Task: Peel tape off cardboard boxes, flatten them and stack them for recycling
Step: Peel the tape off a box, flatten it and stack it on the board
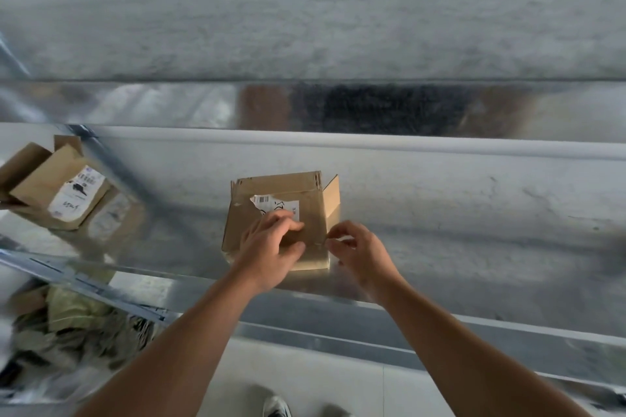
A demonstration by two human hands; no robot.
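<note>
Two labelled boxes, left box [38, 179], centre box [277, 187], print illegible, left hand [267, 249] pressing centre box, right hand [359, 247] pinching tape [341, 240]

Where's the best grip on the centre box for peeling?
Probably the box at its right top edge, from the right: it lies flat, the left hand pressing its top down, and the right hand pinches at that exposed edge. Tape too faint to confirm.
</note>
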